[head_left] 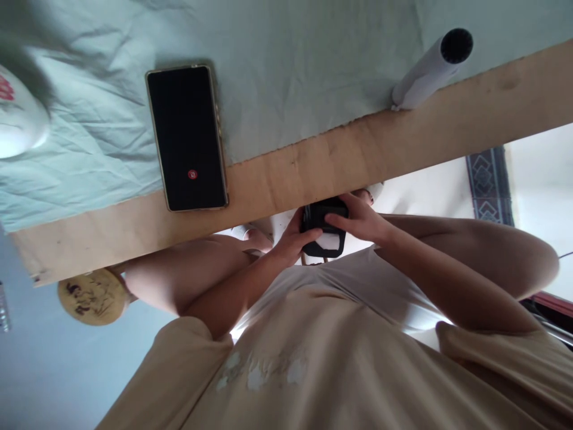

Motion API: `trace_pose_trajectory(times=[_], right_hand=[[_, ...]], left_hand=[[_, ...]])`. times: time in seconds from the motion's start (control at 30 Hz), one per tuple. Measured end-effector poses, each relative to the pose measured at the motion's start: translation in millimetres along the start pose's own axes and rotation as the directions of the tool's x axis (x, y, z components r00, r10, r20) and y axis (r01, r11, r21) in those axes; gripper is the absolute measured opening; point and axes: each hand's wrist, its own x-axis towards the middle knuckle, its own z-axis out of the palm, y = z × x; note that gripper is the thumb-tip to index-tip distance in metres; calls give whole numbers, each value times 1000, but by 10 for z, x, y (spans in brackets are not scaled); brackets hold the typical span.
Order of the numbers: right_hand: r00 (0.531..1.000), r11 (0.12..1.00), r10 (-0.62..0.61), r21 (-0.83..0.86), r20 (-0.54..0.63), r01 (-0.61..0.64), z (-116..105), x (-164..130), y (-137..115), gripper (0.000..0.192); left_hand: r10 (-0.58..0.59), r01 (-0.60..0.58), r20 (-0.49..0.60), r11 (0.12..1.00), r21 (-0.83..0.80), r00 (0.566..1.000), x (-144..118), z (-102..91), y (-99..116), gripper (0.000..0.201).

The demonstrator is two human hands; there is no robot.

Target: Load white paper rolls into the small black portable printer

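Beige shirt cloth (313, 370) fills the near part of the view, with a faded pale print on its front. Both forearms reach away from it and meet just past the chest, under the near edge of the table.

Between the two hands sits a small black box-like device (323, 230) with a pale patch on its near face. The left hand (293, 239) holds it from the left, thumb laid across the near left corner and fingers wrapped behind. The right hand (358, 218) holds it from the right, its fingers stretched over the top face toward the left. Both grips are closed on the device, which lies squarely between the palms, partly hidden by the fingers and tucked against the table's underside. What sort of device it is cannot be told.

On either side, bare knees show, the left one reaching out toward a round wooden stool seat (92, 297) with dark marks on it.

Farther off runs the wooden table edge (358, 152), slanting across the view. Beyond it a pale green cloth (290, 65) covers the tabletop. A phone (187, 137) with a dark screen lies flat on the cloth at the left, its near end over the bare wood. A white tube (430, 68) with a dark open end rests at the far right, and a white rounded object (18, 119) sits at the far left edge.
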Motion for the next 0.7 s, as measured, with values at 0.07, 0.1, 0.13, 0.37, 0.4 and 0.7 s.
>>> trace_pose_trajectory(times=[0.07,0.1,0.13,0.37,0.4,0.7], right_hand=[[999,998,-23,-56,48,26,11,-19,-64,72],[997,997,-30,-75,67,35,12,-25,-85,74],[996,995,-37,-91,82,44,13,-28,-100,75],[996,986,-48,-158,81,60,50,9,-78,73],[996,986,-47,-156,76,58,53,18,-69,72],[997,1000,18,15,77,-19,20,25,-57,68]], left_hand=[[-8,8,-25,1000,4,1000,-10,-1,-6,83],[-12,13,-38,1000,6,999,-13,-1,-8,82],[-17,17,-49,1000,7,999,-16,-3,-11,82],[-2,-1,-91,1000,-27,996,-6,-8,9,84],[-3,0,-93,999,-32,996,-6,-1,17,83],[24,-32,-83,995,-99,996,-84,118,125,97]])
